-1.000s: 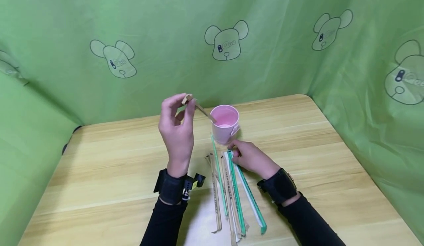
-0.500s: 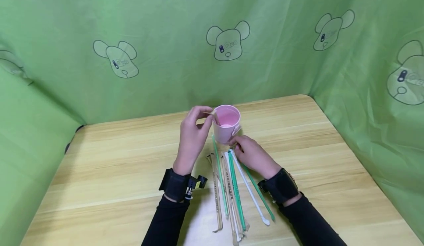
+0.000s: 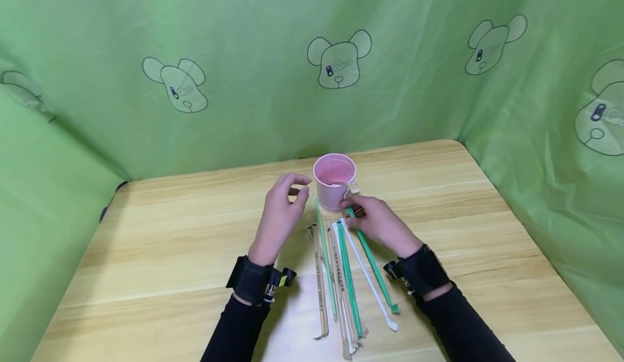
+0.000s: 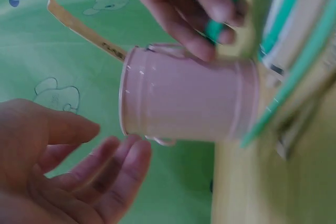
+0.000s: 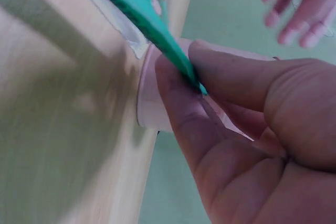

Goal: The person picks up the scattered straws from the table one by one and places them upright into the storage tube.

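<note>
A small pink bucket [image 3: 329, 195] stands upright near the table's far edge. Inside it leans a brown paper-wrapped straw [image 4: 86, 31], its end sticking out over the rim. Just left of the bucket is my left hand [image 3: 283, 213], fingers loosely bent and nothing held. My right hand [image 3: 385, 224], in front of the bucket's right side, pinches one end of a green wrapped straw [image 5: 144, 24] between thumb and forefinger. Its other end slants toward me. Beside it lie a white straw [image 3: 369, 275] and several brown, green and white wrapped straws [image 3: 344, 286].
The bare wooden table [image 3: 170, 253] spreads out on both sides of the straws. A green curtain [image 3: 253, 96] with printed bear heads hangs behind and at both sides. Both wrists wear black straps.
My left hand lowered the brown straw into the bucket, let go and drew back slightly. My right hand has separated a green straw from the pile and lifted its near end.
</note>
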Available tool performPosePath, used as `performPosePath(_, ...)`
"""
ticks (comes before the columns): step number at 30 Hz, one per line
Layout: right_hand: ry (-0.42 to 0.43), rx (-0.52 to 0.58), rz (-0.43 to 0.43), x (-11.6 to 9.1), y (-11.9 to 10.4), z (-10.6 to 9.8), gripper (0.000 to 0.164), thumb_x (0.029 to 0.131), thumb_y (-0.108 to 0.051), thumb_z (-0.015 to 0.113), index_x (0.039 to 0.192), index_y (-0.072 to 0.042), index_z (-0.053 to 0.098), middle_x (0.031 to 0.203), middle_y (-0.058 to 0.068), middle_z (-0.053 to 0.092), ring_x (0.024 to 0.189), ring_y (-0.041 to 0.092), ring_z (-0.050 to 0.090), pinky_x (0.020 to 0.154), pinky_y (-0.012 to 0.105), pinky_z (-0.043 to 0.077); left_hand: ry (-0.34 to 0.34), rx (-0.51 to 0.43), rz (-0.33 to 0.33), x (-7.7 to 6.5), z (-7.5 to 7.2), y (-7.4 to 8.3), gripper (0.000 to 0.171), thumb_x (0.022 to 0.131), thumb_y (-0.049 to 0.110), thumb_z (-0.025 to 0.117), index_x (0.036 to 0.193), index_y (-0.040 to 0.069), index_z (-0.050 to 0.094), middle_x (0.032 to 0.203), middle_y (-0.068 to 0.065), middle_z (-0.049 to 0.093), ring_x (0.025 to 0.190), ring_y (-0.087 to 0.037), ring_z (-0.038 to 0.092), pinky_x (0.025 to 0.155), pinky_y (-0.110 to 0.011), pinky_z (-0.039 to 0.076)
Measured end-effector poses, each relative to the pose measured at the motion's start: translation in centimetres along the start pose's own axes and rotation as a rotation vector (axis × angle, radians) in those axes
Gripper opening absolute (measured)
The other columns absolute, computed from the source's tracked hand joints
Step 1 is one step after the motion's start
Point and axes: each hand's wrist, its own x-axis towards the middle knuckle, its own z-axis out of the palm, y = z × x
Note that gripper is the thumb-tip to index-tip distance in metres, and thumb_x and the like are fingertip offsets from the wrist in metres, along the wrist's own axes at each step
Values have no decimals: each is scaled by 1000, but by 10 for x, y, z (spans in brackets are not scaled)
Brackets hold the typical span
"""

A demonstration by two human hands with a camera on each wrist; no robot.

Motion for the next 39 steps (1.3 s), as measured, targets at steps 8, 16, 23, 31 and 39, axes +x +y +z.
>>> performPosePath(8,-24,43,31,-1,-2,-6,40,95,0,78,134,0,67,108,14,70,97,26,66,90,46,57,-161,91,-152,-13,-3,-21,19,106,8,64,122,0,71,114,-12,71,89,-24,67,81,-40,58)
performPosePath(16,-36,64,96,-4,-1,-19,42,97,-5,78,137,1,66,103,10,66,83,21,63,75,38,57,-327,150,-238,-19,3,-25,25,107,13,64,127,-1,67,108,-12,69,86,-22,65,76,-40,57)
performPosePath(23,44,73,151,-7,0,-32,55,96,-12,80,144,5,60,106,11,69,93,22,68,91,45,55,-385,189,-234,-21,6,-27,25,108,15,63,127,0,68,106,-11,69,88,-22,65,77,-40,57)
performPosePath(31,158,109,168,-9,-4,-41,42,100,-21,79,136,-2,69,111,11,75,95,23,73,88,45,59,-421,184,-197,-24,6,-29,24,105,14,66,124,0,69,105,-11,68,92,-24,64,82,-42,58)
performPosePath(39,275,254,104,-12,-5,-54,39,100,-20,78,130,3,68,112,19,71,93,27,73,81,39,63,-420,183,-282,-25,6,-27,45,104,24,72,136,-5,60,106,-12,66,90,-25,63,81,-43,56)
